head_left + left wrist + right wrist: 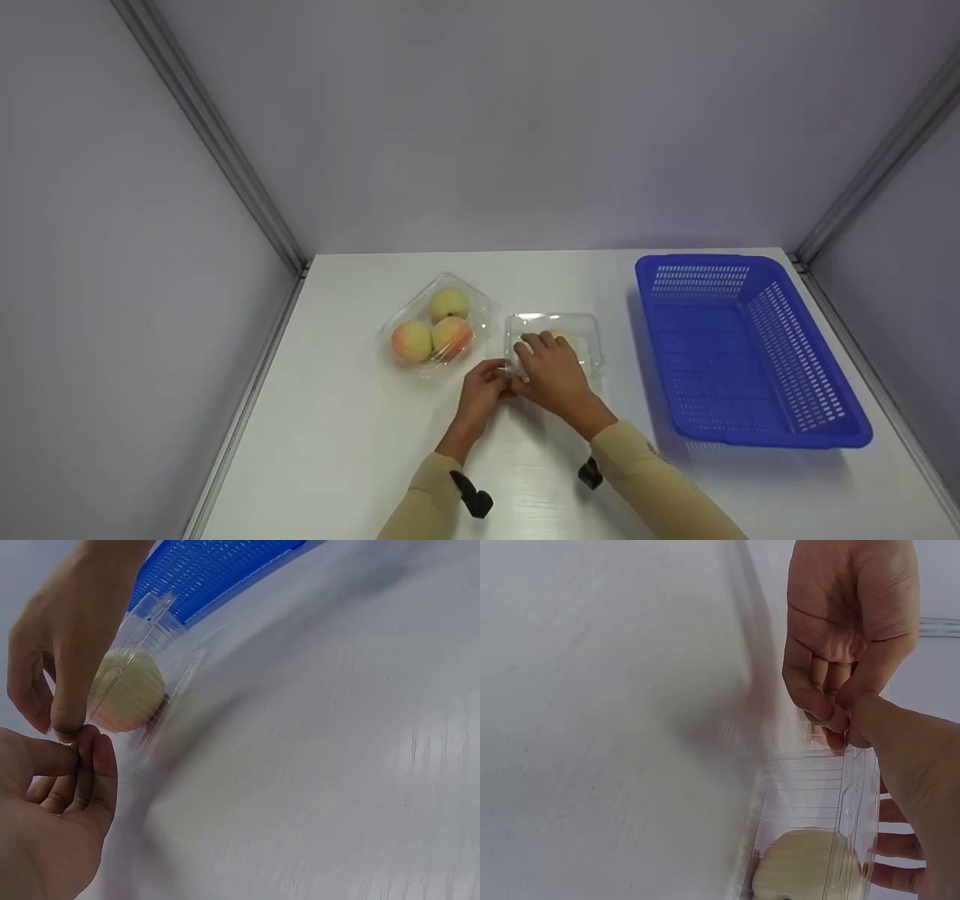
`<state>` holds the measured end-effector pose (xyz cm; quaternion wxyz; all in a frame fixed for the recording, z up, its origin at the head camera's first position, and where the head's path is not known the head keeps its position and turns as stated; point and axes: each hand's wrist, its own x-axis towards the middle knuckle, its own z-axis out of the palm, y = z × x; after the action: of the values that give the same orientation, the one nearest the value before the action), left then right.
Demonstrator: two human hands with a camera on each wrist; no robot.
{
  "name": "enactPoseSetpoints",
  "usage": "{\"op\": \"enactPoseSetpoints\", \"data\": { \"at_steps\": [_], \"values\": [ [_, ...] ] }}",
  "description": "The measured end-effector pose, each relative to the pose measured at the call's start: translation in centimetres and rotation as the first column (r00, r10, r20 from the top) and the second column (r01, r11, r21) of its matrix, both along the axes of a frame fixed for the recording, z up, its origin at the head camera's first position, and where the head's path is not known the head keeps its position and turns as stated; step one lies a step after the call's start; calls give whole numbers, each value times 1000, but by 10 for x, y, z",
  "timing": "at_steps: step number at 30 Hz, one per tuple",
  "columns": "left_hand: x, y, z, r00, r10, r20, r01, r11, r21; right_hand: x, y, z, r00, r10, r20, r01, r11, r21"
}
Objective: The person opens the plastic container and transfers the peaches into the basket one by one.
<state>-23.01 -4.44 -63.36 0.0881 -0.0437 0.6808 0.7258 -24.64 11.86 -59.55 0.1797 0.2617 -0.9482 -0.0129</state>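
A clear plastic clamshell box (587,346) sits on the white table in front of me, with a pale yellow peach (129,690) showing through its wall. At its near left corner my left hand (481,394) pinches the rim between thumb and fingers. My right hand (556,379) grips the same corner from above; its thumb meets the left fingertips and its other fingers are spread bent over the lid. In the right wrist view the ribbed side of the box and the peach (804,866) lie below both hands. The right hand hides part of the contents.
Left of the hands is another clear clamshell box (409,307) holding three yellow and pink peaches (452,335). A blue perforated plastic basket (720,360) stands at the right on the white table (322,450). Grey walls (480,135) enclose the table's back and sides.
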Motion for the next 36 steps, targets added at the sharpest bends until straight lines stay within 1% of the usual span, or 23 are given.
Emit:
{"op": "enactPoseSetpoints", "data": {
  "at_steps": [4,8,13,17,19,22,25,30,36],
  "values": [
    [-1,-1,-1,1000,18,-1,-18,1000,15,0,-2,2,1000,-24,18,24,1000,0],
    [-2,-2,-2,1000,28,14,-28,999,19,-2,-2,2,999,-36,19,36,999,7],
    [-3,-4,-2,999,38,33,-39,999,20,-5,-3,0,999,-30,14,30,999,13],
    [-1,-4,-2,998,37,41,-37,999,3,-5,-4,-2,1000,-19,0,19,1000,23],
    [-1,-5,-1,999,30,45,-30,1000,-1,-5,-4,-4,1000,-12,-20,12,1000,21],
    [0,-4,-2,999,19,40,-18,1000,-8,-4,-4,-6,997,2,-72,-1,1000,15],
    [0,-2,-2,999,15,40,-16,1000,15,-5,-2,-9,990,24,-140,-23,1000,7],
    [-1,0,-4,999,31,42,-34,997,66,-6,-2,-13,972,58,-227,-58,998,6],
    [-3,2,-5,998,58,36,-60,996,59,-7,-1,-15,959,77,-274,-70,997,35]
  ]
}}
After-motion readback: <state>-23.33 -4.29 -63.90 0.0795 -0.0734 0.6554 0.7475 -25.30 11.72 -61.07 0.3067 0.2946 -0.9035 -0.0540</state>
